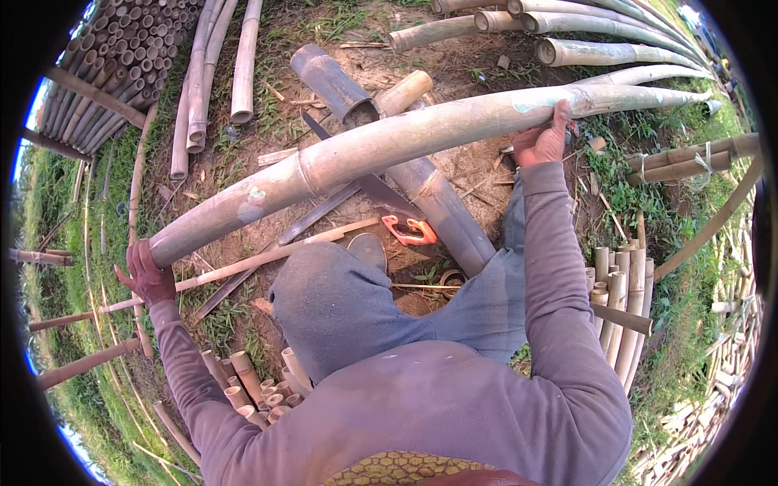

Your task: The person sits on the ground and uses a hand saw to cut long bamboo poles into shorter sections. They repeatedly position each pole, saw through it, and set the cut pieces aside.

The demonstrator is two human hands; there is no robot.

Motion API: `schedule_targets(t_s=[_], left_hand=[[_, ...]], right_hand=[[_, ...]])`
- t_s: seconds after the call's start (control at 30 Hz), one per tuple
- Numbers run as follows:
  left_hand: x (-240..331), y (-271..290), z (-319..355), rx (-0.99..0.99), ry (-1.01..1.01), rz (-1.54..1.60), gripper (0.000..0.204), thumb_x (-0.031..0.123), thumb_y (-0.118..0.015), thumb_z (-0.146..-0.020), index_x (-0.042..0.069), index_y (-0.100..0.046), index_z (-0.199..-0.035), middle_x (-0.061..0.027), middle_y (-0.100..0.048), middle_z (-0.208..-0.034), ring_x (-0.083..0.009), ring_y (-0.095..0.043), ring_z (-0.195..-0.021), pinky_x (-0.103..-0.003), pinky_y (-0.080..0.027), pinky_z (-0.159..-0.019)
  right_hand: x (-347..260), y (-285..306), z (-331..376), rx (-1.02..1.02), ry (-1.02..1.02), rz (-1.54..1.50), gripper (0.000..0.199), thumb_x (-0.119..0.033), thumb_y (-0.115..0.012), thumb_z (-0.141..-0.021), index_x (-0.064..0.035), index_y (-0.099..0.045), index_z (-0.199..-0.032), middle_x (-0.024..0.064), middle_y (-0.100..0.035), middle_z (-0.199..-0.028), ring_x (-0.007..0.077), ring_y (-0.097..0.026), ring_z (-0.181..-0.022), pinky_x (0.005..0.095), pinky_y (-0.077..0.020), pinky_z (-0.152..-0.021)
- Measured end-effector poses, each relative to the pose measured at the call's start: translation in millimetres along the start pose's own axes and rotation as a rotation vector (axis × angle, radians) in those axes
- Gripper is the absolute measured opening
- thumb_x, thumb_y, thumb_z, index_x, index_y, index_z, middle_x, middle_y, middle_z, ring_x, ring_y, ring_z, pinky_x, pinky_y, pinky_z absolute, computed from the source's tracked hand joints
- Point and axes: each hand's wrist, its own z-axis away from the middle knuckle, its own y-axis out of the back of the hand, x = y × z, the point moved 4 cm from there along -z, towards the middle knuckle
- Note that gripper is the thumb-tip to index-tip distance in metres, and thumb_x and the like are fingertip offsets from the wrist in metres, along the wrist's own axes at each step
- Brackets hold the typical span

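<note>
A long, thick bamboo pole [365, 151] stretches across in front of me, from the lower left to the far right. Its left end is gripped by my left hand [150, 274], fingers wrapped over the cut end. Farther along, my right hand [543, 139] holds the pole from the near side, thumb pressed up against it. Beneath the pole lies a hand saw [397, 209] with an orange handle, its dark blade partly hidden by the pole. A thick, darker bamboo piece [442, 212] lies under it too, running toward my legs.
Several bamboo poles [600, 53] lie at the far right. Stacked poles [121, 73] fill a rack at the upper left. Short cut pieces stand in bundles at my left [258, 387] and right [620, 300]. Thin strips [279, 253] lie on the ground by my knee.
</note>
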Motion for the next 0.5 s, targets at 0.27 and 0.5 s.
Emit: schedule_targets(t_s=[0.27,0.5], left_hand=[[217.2,-5.5,49.9,-0.466,0.788,2.074,0.105,0.052,-0.086,-0.088,0.006,-0.033,-0.165,-0.0236,-0.048,-0.160,-0.0380,-0.052,-0.146,-0.055,-0.042,-0.119],[88.2,-130.7,8.7,0.283,1.545,2.383,0.069,0.049,-0.073,-0.087,0.002,-0.058,-0.135,-0.0190,-0.068,-0.129,-0.0413,-0.065,-0.124,-0.064,-0.047,-0.113]], right_hand=[[196.3,-144.1,174.9,-0.297,-0.641,0.018,0.063,-0.038,-0.087,-0.089,-0.0145,-0.058,-0.139,0.0050,-0.064,-0.130,0.0258,-0.061,-0.123,0.0570,-0.0433,-0.113],[175.8,-42.2,184.0,-0.297,-0.533,0.327,0.091,-0.060,-0.075,-0.097,-0.0009,-0.040,-0.157,0.0208,-0.062,-0.142,0.0313,-0.064,-0.124,0.0450,-0.0562,-0.095]])
